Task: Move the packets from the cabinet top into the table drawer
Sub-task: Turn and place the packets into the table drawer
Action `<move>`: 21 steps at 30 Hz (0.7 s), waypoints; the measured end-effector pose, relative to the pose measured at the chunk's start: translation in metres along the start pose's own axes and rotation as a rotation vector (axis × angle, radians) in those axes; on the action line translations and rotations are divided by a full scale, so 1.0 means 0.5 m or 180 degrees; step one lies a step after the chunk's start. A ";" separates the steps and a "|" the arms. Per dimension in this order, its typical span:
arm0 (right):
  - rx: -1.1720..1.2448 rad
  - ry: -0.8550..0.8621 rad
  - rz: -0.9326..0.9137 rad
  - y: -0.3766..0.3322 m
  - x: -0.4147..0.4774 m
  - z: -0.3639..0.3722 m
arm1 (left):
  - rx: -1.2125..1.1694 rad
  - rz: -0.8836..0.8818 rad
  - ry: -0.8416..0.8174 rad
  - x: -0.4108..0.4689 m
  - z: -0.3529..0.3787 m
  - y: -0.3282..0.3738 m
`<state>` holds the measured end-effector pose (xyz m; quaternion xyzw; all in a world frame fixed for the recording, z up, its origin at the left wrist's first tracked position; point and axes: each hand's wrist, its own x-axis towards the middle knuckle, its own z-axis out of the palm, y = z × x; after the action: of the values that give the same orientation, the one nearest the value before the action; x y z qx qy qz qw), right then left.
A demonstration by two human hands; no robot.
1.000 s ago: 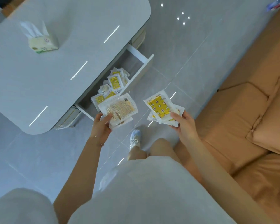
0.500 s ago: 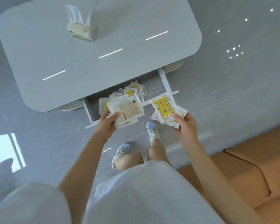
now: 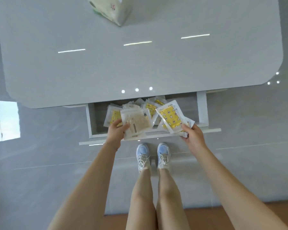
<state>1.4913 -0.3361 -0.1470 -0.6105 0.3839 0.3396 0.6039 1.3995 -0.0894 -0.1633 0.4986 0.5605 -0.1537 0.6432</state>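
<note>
Two handfuls of packets are held over the open drawer. The left hand [image 3: 116,131] is clamped on a clear plastic packet with pale beige contents [image 3: 136,124], thumb on top and the other fingers hidden beneath; at least one more packet edge shows under it. The right hand [image 3: 192,134] is closed on a small stack topped by a clear plastic packet with a yellow star-patterned insert [image 3: 171,117], gripped at its near corner. Both held bundles hang above the near part of the white pull-out table drawer [image 3: 201,110], overlapping its front panel in this view; whether they touch the packets below cannot be told.

Inside the drawer, a loose pile of similar clear and yellow packets [image 3: 150,105] lies towards the centre, overlapping one another. The drawer's left portion shows bare floor.

The drawer projects from beneath the pale grey rounded-corner table top [image 3: 106,67]. A white and green tissue pack [image 3: 110,9] stands at the far edge of that surface, partly cut off by the frame.

The person stands directly before the drawer in light blue and white laced trainers [image 3: 152,156] on a glossy grey tiled floor [image 3: 40,163].
</note>
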 end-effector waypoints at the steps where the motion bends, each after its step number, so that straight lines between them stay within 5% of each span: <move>1: -0.0089 0.0040 0.0008 0.016 0.047 0.017 | 0.0129 0.0024 0.0098 0.042 0.005 -0.012; 11: -0.0655 0.0706 0.0267 0.095 0.335 0.080 | -0.0105 0.0084 0.0631 0.303 0.021 -0.087; 21: -0.2436 0.0433 -0.0410 0.053 0.226 0.125 | 0.0982 0.0753 0.0946 0.223 0.054 -0.047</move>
<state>1.5246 -0.2797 -0.2615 -0.8354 0.2296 0.3784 0.3258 1.4330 -0.0817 -0.2751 0.6702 0.5565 -0.0861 0.4834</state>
